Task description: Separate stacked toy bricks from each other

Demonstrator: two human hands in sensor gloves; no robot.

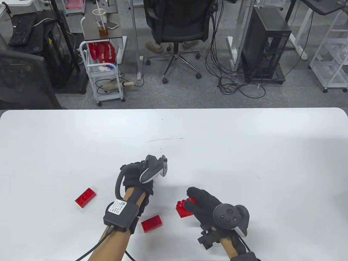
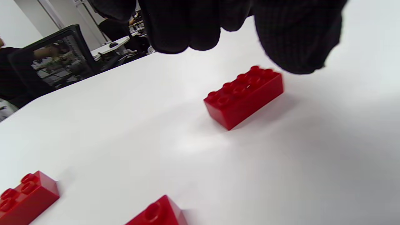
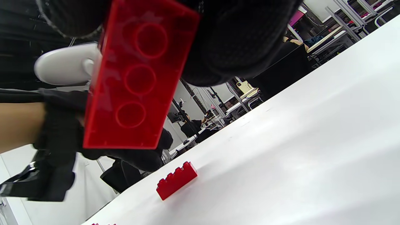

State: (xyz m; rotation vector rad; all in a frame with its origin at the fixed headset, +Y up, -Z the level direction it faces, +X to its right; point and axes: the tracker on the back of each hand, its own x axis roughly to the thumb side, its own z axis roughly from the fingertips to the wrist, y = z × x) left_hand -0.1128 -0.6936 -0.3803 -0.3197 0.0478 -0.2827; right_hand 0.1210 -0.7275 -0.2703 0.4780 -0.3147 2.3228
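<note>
White bench (image 1: 244,141) before an office floor with chair (image 1: 176,24), computer tower (image 1: 265,46) and cart (image 1: 104,73).

Table view: right hand (image 1: 206,208) fingers pinch a red brick (image 1: 185,208) at lower centre; left hand (image 1: 136,176) holds nothing, two loose bricks (image 1: 85,197) (image 1: 151,223) lower left. Left wrist view: fingers (image 2: 184,28) curled above a lying brick (image 2: 245,95). Right wrist view: held brick (image 3: 137,78) upper left.

Toy bricks (image 1: 85,197) (image 1: 151,223) (image 1: 186,208): glossy red. Desk (image 1: 217,141): plain white. Gloves (image 1: 205,204): black knit. Floor (image 1: 190,87), upper frame: grey carpet.
</note>
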